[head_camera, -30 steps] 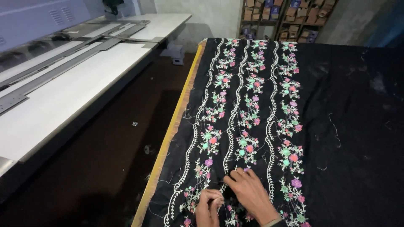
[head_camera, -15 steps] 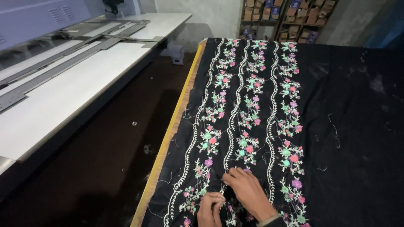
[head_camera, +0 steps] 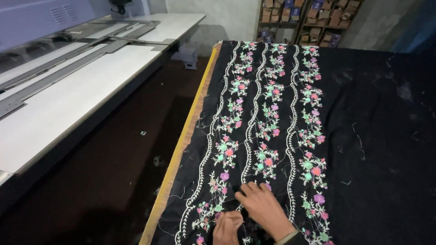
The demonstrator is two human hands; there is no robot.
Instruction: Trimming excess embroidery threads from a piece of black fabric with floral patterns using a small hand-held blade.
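Black cloth, stitched with white vine lines and pink, green and purple flowers, spread flat over a long table with a yellow edge. At the near end, right hand laid palm down on the embroidery, fingers spread and pressed flat, gripping nothing. Just beside it, left hand curled low against the cloth, fingertips bunched; whether pinching a thread or a tool, impossible to tell. Both wrists cut off by the bottom edge. Loose white threads scattered over the plain black part to the right. Left of the table, dark floor, then a long white machine bed with grey rails. Farthest back, shelves of brown boxes, dim and hard to make out.
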